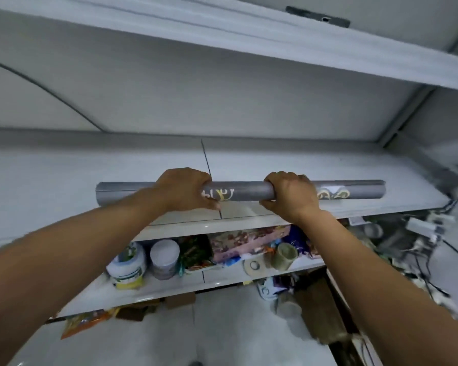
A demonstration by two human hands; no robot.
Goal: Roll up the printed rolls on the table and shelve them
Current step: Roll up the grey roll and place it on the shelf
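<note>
- Now, far left first: the printed roll pokes its plain grey end out past the left hand, with nothing gripping that end, over the upper shelf.
- Left hand: fingers curled over the top of the roll, thumb tucked under the front, wrapped round it left of centre.
- Between the two hands a bare stretch of roll shows gold print on grey. Its long axis runs straight left to right, parallel to the shelf's front edge.
- Right hand: same grip, fingers curled over the top and clamped round the roll right of centre. Both hands sit about level, neither reaching deeper into the shelf.
- The right end sticks out further than the left one, with another patch of print, and points toward the shelf's right corner.
- What the move turns on: the roll sits toward the shelf's front edge, with bare shelf board beyond it, away from the person. I judge the move to be straight back and down, axis kept sideways. Whether the roll already touches the board, I cannot tell.
- Down below, the lower shelf carries white jars on the left and tape rolls on the right, well under the roll.
</note>
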